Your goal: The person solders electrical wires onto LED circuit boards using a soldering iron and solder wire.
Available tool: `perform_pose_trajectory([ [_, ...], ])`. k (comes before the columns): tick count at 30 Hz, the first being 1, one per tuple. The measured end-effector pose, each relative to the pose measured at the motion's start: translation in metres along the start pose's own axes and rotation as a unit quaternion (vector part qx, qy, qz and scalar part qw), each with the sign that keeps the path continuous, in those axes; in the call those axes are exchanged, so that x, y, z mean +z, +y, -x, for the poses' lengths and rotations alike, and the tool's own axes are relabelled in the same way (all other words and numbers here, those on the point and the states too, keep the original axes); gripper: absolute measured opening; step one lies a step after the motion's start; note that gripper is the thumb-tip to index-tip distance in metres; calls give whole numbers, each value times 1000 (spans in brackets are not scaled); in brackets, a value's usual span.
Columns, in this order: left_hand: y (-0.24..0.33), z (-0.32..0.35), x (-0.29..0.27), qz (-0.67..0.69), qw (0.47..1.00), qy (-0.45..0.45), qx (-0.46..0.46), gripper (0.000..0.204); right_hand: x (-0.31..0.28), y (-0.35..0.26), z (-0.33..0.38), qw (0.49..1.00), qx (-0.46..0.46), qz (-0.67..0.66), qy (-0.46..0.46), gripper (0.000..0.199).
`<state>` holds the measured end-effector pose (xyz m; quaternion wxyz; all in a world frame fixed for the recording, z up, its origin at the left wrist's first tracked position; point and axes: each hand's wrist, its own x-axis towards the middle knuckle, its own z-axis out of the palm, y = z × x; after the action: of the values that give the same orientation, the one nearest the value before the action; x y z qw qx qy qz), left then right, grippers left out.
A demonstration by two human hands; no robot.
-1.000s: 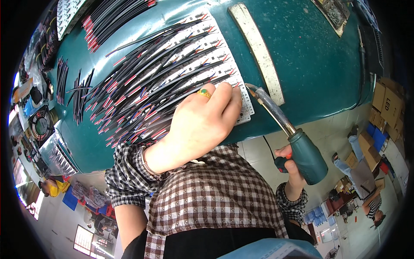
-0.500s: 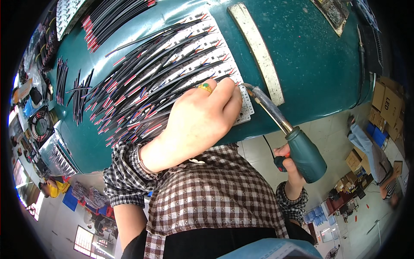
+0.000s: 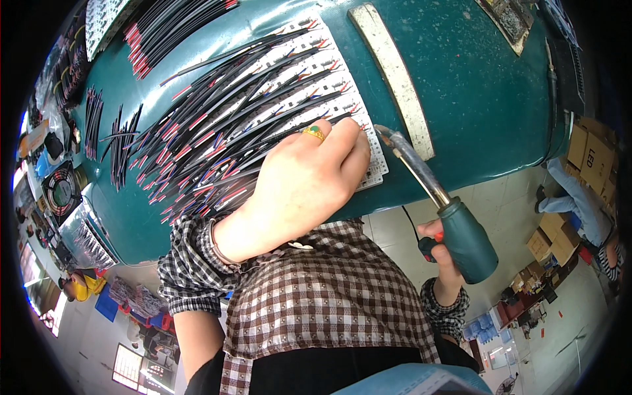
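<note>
My left hand (image 3: 309, 174), with a green-stoned ring on it, is closed over the near right part of a white circuit board panel (image 3: 374, 168). Its fingertips are turned down, hiding whatever they pinch. Many black wires (image 3: 217, 135) with red, white and blue ends fan out leftward from the panel, some passing beneath this hand. In my right hand (image 3: 447, 260) is a soldering gun (image 3: 469, 240) with a dark green body and a long metal barrel. Its tip points up and left, just right of the panel's edge and a short gap from my left fingers.
A worn white strip (image 3: 392, 79) lies on the green table mat (image 3: 474, 118) beyond the gun's tip. More bundled wires (image 3: 174, 33) are at the far left, with smaller wire bunches (image 3: 122, 148) below. A dirty metal plate (image 3: 507, 23) sits far right. Another person (image 3: 582, 204) stands off to the right.
The soldering gun's tip has shifted slightly right, away from my left fingers and the panel edge. My left hand stays in place. The person at the right has moved.
</note>
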<state>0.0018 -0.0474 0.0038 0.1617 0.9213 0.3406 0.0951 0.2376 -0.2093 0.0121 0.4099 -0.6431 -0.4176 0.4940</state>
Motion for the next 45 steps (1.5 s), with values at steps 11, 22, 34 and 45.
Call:
perform_pose_trajectory([
  [11,-14,1,7,95,995,-8,-40,32,10,-11,-4,990,18,-131,44,48],
  [22,-25,1,8,187,982,-7,-10,38,7,-4,3,999,-2,-31,27,60],
  [34,-18,2,9,71,996,27,41,38,4,7,9,999,12,-39,28,46],
  [45,-17,3,9,73,996,25,43,37,4,8,11,1000,5,2,17,44],
])
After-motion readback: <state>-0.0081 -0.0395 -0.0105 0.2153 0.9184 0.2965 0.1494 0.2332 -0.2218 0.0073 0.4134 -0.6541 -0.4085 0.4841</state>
